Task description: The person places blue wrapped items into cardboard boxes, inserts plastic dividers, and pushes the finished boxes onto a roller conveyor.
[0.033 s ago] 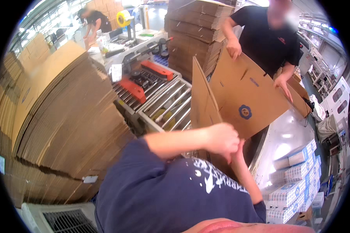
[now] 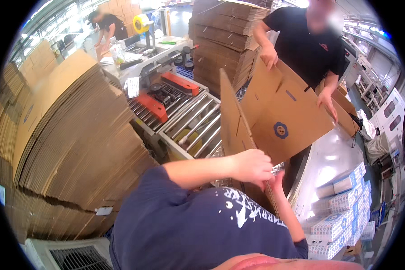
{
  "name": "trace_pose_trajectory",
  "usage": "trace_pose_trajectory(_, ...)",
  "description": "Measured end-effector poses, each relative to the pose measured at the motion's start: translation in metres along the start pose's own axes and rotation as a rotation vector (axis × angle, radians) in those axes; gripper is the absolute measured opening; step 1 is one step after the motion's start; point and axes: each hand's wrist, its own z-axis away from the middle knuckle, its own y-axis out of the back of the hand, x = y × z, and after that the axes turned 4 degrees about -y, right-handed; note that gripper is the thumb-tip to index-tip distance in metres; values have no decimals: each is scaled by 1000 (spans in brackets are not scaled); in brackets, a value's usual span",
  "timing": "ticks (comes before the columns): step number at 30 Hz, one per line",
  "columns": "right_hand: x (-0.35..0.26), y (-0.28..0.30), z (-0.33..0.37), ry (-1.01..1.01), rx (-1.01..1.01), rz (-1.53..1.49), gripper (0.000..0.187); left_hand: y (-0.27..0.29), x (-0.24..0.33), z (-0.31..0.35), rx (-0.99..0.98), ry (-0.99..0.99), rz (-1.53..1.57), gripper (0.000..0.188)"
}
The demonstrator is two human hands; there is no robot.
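Note:
Both my hands are at the near edge of a brown cardboard sheet (image 2: pixel 233 110) that stands upright in front of me. My left hand (image 2: pixel 253 166) is closed on that edge, fingers curled. My right hand (image 2: pixel 278 178) grips the same edge from its right side, partly hidden behind the cardboard. Facing me, a co-worker holds a brown carton panel (image 2: pixel 292 119) with a blue flower-shaped print, one hand on its top and one on its right side. Whether this panel and my sheet belong to one carton, I cannot tell.
Tall stacks of flat cartons (image 2: pixel 76 135) stand at the left, with another stack (image 2: pixel 225 40) at the back. A roller conveyor (image 2: pixel 198 121) with red guides (image 2: pixel 150 108) lies between. White-and-blue boxes (image 2: pixel 342 211) are piled on the pale worktop (image 2: pixel 330 155) at right.
My hands have shifted slightly left and a little apart along the sheet's edge. The co-worker's panel has tipped a little, and its upper flap shows more folded.

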Motion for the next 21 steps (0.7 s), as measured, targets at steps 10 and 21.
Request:
trace_pose_trajectory(10, -132, 1, -75, -297, 679, 2119, 64, -28, -202, 150, 281, 636, -152, 26)
trace_pose_trajectory(21, -97, -65, -110, -638, 790, 1902, 47, -84, -278, 130, 222, 921, 66, 58)
